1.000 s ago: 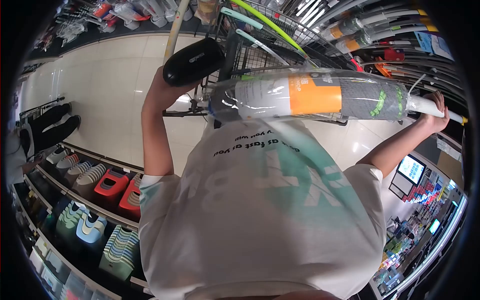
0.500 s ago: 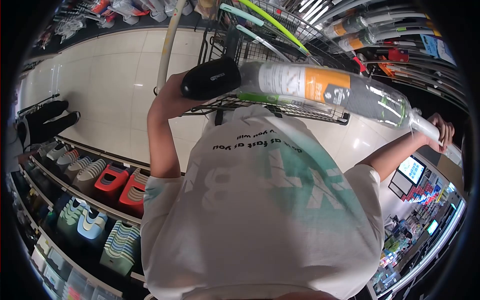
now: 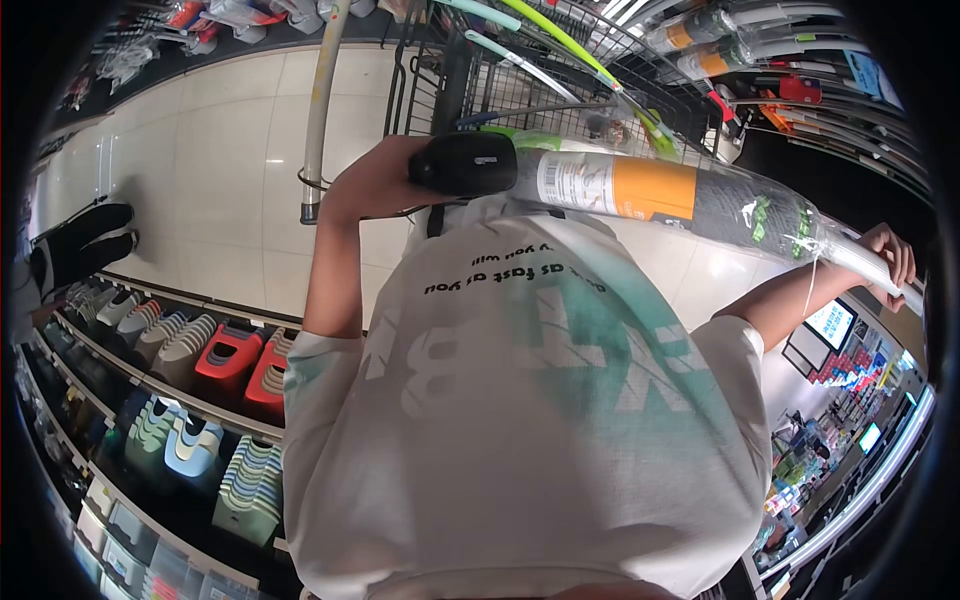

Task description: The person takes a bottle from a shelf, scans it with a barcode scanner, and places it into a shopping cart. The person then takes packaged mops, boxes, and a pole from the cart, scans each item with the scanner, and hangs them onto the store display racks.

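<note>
The left hand [image 3: 375,182] grips a black object [image 3: 463,164]; the right hand [image 3: 889,256] clasps the white handle [image 3: 850,257] of a wrapped mop [image 3: 735,205].

Just one cam, fisheye, on the wearer's head, looking forward and down: shirt [image 3: 520,470] super close at 6 o'clock, hands [image 3: 368,185] at 11 and 3, cart [image 3: 500,90] farther out at 12.

Glossy clear plastic wrapper [image 3: 655,190] over rough grey mop cloth [image 3: 735,205], smooth black plastic device [image 3: 463,164]
</note>
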### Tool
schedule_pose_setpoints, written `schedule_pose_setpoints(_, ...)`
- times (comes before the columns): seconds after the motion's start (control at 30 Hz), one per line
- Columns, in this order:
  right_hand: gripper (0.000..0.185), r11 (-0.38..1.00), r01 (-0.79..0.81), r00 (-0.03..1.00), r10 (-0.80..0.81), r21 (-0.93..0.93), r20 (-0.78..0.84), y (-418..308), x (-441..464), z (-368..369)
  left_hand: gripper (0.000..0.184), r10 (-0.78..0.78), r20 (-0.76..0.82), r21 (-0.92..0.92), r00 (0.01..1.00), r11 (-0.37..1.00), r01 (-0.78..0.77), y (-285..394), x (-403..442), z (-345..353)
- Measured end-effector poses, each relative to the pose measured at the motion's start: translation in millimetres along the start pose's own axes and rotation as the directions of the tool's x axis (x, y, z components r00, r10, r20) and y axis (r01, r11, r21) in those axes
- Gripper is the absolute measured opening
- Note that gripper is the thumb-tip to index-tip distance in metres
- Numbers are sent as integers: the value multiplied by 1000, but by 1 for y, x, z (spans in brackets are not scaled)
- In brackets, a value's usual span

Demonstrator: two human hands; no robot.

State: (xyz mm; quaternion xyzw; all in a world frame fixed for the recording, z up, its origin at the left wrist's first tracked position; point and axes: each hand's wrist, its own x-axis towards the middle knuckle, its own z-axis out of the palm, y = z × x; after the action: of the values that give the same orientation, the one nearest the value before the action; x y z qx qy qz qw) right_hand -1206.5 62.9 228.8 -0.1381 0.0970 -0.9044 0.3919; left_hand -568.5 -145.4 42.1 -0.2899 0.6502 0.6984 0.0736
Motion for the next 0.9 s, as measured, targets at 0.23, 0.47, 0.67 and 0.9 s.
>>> schedule_pose_setpoints(0.23,23,997,29,999,-31,76,18,7,-1,6,45,-17,62,37,998,999,15,16,8,4)
schedule_pose_setpoints(0.47,20,993,40,999,-41,113,2,20,-5,16,44,8,123,130,992,991,-25,16,19,7)
schedule_pose_setpoints(0.67,21,997,53,998,-54,53,18,35,-15,19,48,-11,101,160,995,987,-5,29,18,5)
schedule_pose_setpoints(0.9,17,939,40,996,-12,-340,84,-4,7,44,49,-73,-132,152,989,984,93,17,-5,-18)
